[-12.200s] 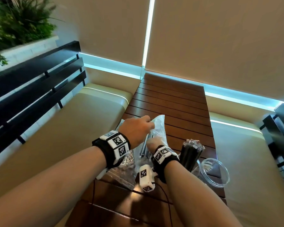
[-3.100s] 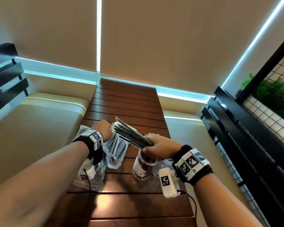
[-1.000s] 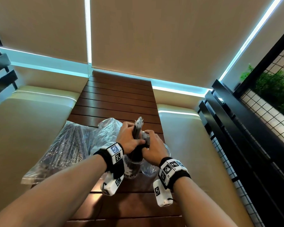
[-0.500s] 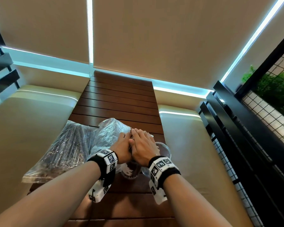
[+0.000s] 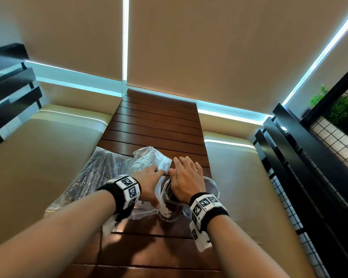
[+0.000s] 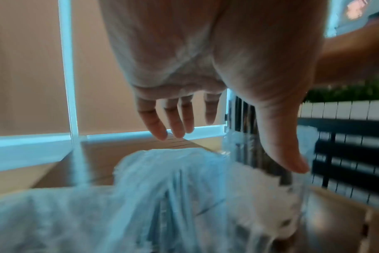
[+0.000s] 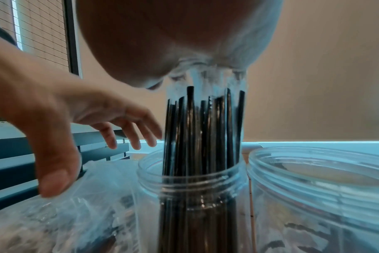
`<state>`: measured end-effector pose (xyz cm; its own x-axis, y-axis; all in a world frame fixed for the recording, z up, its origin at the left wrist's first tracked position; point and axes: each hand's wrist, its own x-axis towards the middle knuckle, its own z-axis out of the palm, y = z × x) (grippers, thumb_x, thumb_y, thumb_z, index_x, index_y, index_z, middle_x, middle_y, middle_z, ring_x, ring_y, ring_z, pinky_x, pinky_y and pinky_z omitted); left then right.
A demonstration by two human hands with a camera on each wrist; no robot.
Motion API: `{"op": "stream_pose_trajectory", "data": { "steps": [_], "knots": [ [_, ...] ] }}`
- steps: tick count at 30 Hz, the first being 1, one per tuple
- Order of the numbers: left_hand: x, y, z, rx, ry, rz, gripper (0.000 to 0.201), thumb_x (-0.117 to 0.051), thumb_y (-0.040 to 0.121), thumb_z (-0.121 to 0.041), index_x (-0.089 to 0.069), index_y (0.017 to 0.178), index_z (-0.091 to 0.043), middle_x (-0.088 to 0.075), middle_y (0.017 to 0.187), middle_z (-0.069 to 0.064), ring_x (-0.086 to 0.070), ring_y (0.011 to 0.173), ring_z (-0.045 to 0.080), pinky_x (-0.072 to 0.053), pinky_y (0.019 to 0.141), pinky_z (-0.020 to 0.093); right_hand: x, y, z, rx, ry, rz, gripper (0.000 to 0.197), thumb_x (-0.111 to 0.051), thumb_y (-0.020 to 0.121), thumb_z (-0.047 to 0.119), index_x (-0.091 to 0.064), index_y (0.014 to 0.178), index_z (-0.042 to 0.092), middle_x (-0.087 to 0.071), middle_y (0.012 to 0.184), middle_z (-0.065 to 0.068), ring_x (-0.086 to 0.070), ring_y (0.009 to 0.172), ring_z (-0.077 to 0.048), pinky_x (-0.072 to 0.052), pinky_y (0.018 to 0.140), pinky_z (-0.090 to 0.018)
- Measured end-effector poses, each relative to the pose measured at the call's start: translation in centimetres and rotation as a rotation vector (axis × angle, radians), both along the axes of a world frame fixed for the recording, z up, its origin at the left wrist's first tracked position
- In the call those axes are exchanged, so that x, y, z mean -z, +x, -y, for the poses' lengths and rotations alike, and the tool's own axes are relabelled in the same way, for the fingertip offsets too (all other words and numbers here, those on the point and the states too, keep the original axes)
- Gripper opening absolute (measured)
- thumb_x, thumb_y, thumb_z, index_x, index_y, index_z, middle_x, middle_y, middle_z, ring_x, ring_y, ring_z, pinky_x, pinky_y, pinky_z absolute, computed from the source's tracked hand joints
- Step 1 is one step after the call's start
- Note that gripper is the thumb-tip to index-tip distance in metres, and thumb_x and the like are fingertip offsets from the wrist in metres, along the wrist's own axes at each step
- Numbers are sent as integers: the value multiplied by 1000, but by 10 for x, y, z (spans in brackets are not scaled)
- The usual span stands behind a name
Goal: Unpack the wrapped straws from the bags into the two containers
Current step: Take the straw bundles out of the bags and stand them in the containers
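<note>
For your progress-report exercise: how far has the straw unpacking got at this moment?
Done: a bundle of wrapped straws stands upright in the left jar. In hand: the right hand lies flat on the straw tops; the left hand hovers open beside them. Left: the bag holds many straws, and the right jar looks nearly empty.

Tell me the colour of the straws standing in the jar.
Black straws in clear wrappers, standing in the jar; clearest in the right wrist view.

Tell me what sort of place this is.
Probably a café or restaurant booth: a slatted wooden table between padded beige bench seats, blinds drawn over the windows, and jars being stocked with wrapped straws.
</note>
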<state>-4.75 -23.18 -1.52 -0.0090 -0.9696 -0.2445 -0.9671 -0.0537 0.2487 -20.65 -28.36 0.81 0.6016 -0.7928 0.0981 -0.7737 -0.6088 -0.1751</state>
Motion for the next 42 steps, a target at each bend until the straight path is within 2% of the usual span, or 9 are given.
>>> {"op": "stream_pose_trajectory", "data": {
  "steps": [3, 8, 14, 23, 27, 30, 36, 39, 42],
  "knots": [
    [2, 24, -10, -7, 60, 282, 103, -87, 55, -50, -32, 139, -27, -40, 130, 3, -48, 119, 26, -48, 94, 43, -7, 8, -9, -39, -173, 112, 35, -41, 94, 39, -56, 122, 23, -54, 125, 0, -47, 117, -20, -35, 101, -41],
    [-5, 39, -19, -171, 25, 217, 23, -56, 88, -13, -61, 107, -23, -63, 115, 5, -63, 104, 25, -53, 86, 38, -12, 27, -35, -323, 58, 110, 18, -49, 91, 25, -61, 81, 16, -62, 76, 1, -56, 66, -16, -49, 64, -32],
    [-33, 38, -13, -231, -186, 9, 18, -48, 89, -13, -65, 92, -19, -68, 98, 6, -64, 92, 30, -53, 78, 38, 7, 60, -51, -255, 303, -155, 20, -51, 84, 14, -68, 89, 4, -69, 90, -18, -65, 85, -36, -50, 70, -33],
    [-61, 41, -25, -186, -418, -146, 17, -53, 91, -13, -70, 92, -15, -68, 95, 3, -62, 91, 24, -47, 79, 32, 1, 87, -44, -85, 221, -254, 23, -49, 93, 9, -61, 112, 5, -64, 114, -14, -62, 108, -29, -47, 78, -32],
    [-72, 41, -33, -165, -521, -211, 16, -57, 91, -16, -73, 96, -15, -68, 95, 3, -62, 88, 22, -50, 82, 37, -4, 94, -43, -24, 387, -163, 27, -44, 98, 23, -59, 118, 12, -65, 115, -7, -59, 98, -19, -39, 70, -23],
    [-82, 39, -40, -139, -591, -228, 21, -54, 95, -15, -73, 104, -15, -67, 97, 2, -62, 89, 20, -50, 82, 36, -5, 97, -44, 16, 509, -93, 5, -53, 95, 22, -54, 93, 17, -59, 90, 1, -54, 82, -13, -33, 52, -8],
    [-92, 38, -53, -96, -661, -276, 20, -56, 95, -14, -73, 105, -14, -66, 96, 0, -62, 86, 18, -50, 80, 32, 106, 136, 11, 172, 488, -139, 23, -62, 75, 38, -51, 88, 22, -61, 86, 6, -64, 82, -11, -58, 69, -29],
    [-96, 41, -58, -96, -675, -272, 20, -57, 94, -13, -74, 104, -14, -66, 95, 1, -62, 85, 18, -50, 80, 32, 101, 145, 5, 114, 439, -207, 25, -57, 84, 38, -64, 100, 20, -63, 96, 0, -62, 96, -18, -53, 79, -30],
    [-98, 48, -63, -109, -688, -283, 19, -57, 95, -12, -74, 104, -12, -66, 94, 1, -61, 84, 18, -49, 79, 31, 46, 139, -29, 57, 482, -239, 14, -58, 87, 26, -62, 82, 14, -62, 80, -3, -60, 74, -17, -48, 57, -27]
  ]
}}
